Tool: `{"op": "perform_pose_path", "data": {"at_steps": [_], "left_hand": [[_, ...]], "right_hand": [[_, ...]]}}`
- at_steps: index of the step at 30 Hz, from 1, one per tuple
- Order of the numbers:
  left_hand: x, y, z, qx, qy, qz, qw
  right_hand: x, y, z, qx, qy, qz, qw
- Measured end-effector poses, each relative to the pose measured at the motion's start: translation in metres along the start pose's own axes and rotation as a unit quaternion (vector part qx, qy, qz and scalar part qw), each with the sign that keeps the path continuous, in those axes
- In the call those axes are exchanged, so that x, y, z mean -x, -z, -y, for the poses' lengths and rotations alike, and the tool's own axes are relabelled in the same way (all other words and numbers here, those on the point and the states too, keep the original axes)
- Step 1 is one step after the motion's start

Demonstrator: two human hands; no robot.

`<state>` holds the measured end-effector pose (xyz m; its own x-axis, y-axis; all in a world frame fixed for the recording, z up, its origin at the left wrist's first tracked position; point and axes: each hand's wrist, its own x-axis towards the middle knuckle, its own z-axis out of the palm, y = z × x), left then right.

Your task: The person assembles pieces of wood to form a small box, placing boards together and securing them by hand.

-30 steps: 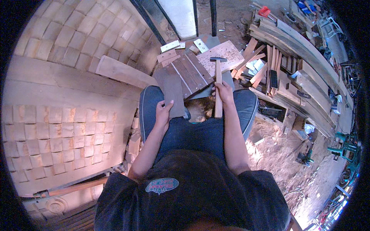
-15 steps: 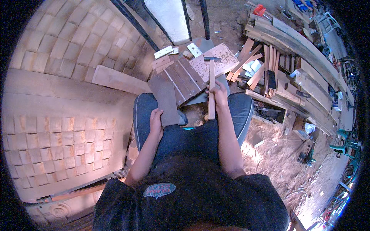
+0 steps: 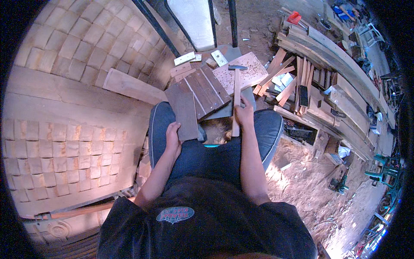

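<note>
My right hand (image 3: pixel 244 113) is closed round the wooden handle of a hammer (image 3: pixel 236 82), whose metal head points away from me. In my left hand (image 3: pixel 173 134) is the near edge of a dark wooden board (image 3: pixel 183 113). That board's far end overlaps a larger dark panel (image 3: pixel 210 88) crossed by pale strips. Beyond the panel lies a pale board (image 3: pixel 247 69) scattered with many small dark bits, perhaps nails. Small wood blocks (image 3: pixel 184 58) sit at the far left of the panel, on a grey surface (image 3: pixel 218 113) in front of my knees.
A large panel with a woven block pattern (image 3: pixel 69 151) stands close on my left, with a plank (image 3: pixel 133 86) jutting from it. On the right are stacked timber (image 3: pixel 336 56) and loose wood strips (image 3: pixel 304 80). A black-framed chair (image 3: pixel 192 21) stands ahead.
The hammer and my right hand have shifted very slightly toward me. My left hand still holds the board, and the whole view has moved a little.
</note>
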<state>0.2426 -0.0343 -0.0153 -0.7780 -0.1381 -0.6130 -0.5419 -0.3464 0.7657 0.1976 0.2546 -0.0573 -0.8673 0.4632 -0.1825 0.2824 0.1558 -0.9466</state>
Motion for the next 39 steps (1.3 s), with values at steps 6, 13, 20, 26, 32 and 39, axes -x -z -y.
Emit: {"op": "perform_pose_path", "data": {"at_steps": [6,13,20,26,32,39], "left_hand": [[0.004,-0.005,-0.002,-0.004,-0.008,-0.004,1.0],[0.014,-0.01,-0.007,-0.016,-0.004,0.002,1.0],[0.009,-0.004,-0.005,-0.016,0.012,0.029,0.999],[0.005,-0.002,-0.001,-0.002,0.013,0.08,0.997],[0.004,0.001,0.004,0.033,0.054,0.145,0.987],[0.002,0.006,0.002,0.122,0.08,0.235,0.961]], "right_hand": [[-0.002,0.0,-0.014,0.058,-0.03,0.009,0.998],[-0.007,-0.006,-0.033,0.04,0.07,-0.05,0.996],[-0.007,-0.018,-0.029,0.074,0.051,-0.085,0.992],[-0.013,-0.025,-0.027,0.071,0.01,-0.061,0.996],[-0.016,-0.034,-0.043,0.109,0.089,-0.042,0.989],[0.004,-0.021,0.003,0.114,0.197,-0.147,0.963]]}}
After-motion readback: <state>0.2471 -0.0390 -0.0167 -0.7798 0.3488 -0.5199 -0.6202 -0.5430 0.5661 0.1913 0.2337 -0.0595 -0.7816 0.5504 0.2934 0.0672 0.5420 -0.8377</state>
